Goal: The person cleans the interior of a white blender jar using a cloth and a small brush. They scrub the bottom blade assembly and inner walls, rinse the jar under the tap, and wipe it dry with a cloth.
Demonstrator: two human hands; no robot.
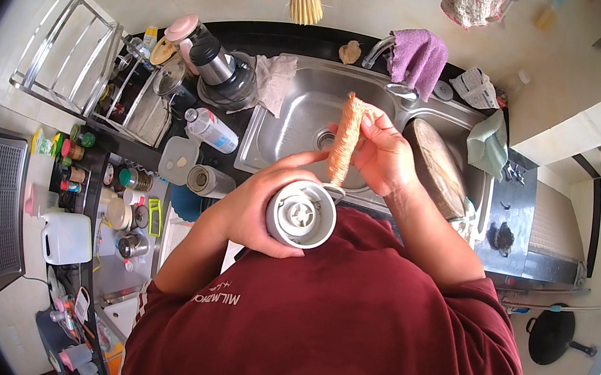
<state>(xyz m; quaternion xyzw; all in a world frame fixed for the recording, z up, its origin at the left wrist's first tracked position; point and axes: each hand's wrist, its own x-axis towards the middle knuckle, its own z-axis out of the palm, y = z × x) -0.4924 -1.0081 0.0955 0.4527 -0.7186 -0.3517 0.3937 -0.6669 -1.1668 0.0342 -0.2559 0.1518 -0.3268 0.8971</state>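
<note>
A round white plastic appliance part [301, 216], its inner ring and slotted centre facing up, is gripped at the side by my left hand [254, 195]. My right hand [387, 156] holds an orange-brown, fibrous cylinder [345, 139], perhaps a bottle brush, between thumb and fingers. The cylinder stands nearly upright in the picture. A wire loop [336, 190] shows at its lower end, beside the white part's rim. The tip of my left index finger is close to the cylinder; contact is unclear. Both hands are in front of the steel sink [303, 80].
A cut wooden round [434, 165] leans in the right basin. A purple cloth [419, 58] hangs over the faucet [378, 50]. On the left counter are a blender-like appliance [217, 65], a plastic bottle [214, 129], a lidded container [179, 160] and a cup [211, 181].
</note>
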